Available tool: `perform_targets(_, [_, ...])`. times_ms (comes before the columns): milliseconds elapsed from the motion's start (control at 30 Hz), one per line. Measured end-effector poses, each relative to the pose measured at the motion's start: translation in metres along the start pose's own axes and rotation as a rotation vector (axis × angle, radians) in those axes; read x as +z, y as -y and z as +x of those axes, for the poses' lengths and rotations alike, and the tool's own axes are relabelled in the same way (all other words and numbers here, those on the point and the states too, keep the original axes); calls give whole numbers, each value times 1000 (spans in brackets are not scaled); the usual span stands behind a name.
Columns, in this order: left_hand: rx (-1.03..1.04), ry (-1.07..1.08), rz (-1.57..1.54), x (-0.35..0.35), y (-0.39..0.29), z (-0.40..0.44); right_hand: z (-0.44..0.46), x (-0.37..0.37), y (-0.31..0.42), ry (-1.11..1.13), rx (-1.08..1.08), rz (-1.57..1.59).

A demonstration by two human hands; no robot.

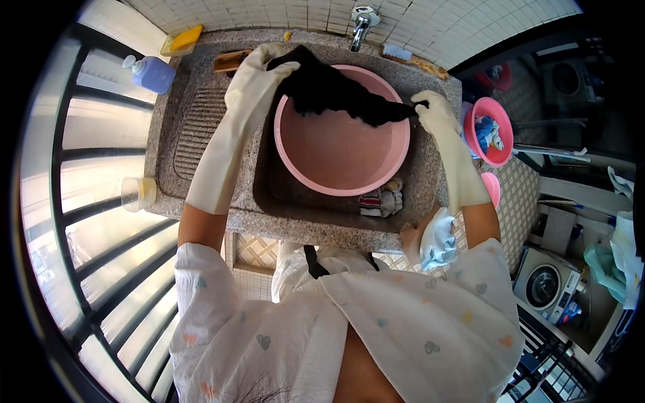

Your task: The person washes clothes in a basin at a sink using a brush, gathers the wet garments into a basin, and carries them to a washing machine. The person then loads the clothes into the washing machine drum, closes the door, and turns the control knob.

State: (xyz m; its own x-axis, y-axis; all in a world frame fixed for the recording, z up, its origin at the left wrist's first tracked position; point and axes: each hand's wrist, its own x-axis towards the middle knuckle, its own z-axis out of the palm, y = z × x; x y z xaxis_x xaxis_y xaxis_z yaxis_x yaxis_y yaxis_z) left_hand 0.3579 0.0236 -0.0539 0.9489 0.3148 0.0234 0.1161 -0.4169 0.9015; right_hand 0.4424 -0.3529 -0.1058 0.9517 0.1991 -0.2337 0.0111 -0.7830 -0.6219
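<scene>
Cloth [336,94], black, dark and crumpled, hangs in a slack band over the far part of a pink basin [349,192], which sits inside the stone sink [309,232], with its far rim towards the tap [361,33]. The left hand [259,74], in a long pale rubber glove, is closed around the bunched end of the cloth near the sink's far edge, thumb against fingers. The right hand [433,114], gloved alike, has its fingers drawn in narrow on the thin, twisted opposite end, just beyond the basin's right rim. Cloudy water [336,154] lies below the sagging middle. The cloth looks soft, limp and a little fuzzy; if soaked, it would be heavier than its size suggests and slippery against rubber, pulling down at the centre. A full grip on gathered fabric at each end should hold better than a fingertip pinch, and the thin end seems the likelier one to slip. Small striped garments [381,203] lie at the sink's near right corner, beside the basin. Ridges of a washboard [201,131] run along the left side of the surface, and a brush [416,62] rests near the far right corner.
</scene>
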Motion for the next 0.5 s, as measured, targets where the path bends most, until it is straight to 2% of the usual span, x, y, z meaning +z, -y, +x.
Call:
perform_targets(33, [-5, -48, -110, -2, 1, -1, -1, -10, -3, -92, -56, -273])
perform_targets(67, [-127, -132, -31, -6, 9, 2, -2, -17, -6, -92, -57, -274])
perform_targets(100, [-132, -244, -214, -6, 14, 0, -4, -24, -9, -171, -95, -331])
perform_targets(167, [-135, -306, -495, -11, 37, 9, -3, -33, -24, -250, -133, -389])
perform_targets(200, [-222, -386, -412, -12, 41, 3, 2, -37, -34, -363, -132, -545])
perform_targets(233, [-221, -385, -412, -13, 43, 2, 1, -43, -36, -388, -77, -434])
perform_targets(300, [-314, -539, -609, -16, 54, -3, 1, -50, -43, -418, -23, -322])
perform_targets(367, [-358, -551, -645, -15, 61, -11, 6, -49, -66, -289, -190, 130])
perform_targets(400, [-340, -492, -668, -7, 56, -20, -27, -61, 12, -89, 282, 324])
perform_targets(433, [-321, -430, -691, 1, 51, -28, -25, -49, 5, -84, 290, 323])
perform_targets(467, [-352, -297, -732, 6, 49, -35, -17, -34, -4, -69, 158, 305])
perform_targets(500, [-300, -175, -649, 17, 62, -36, -8, -23, -12, -55, 21, 288])
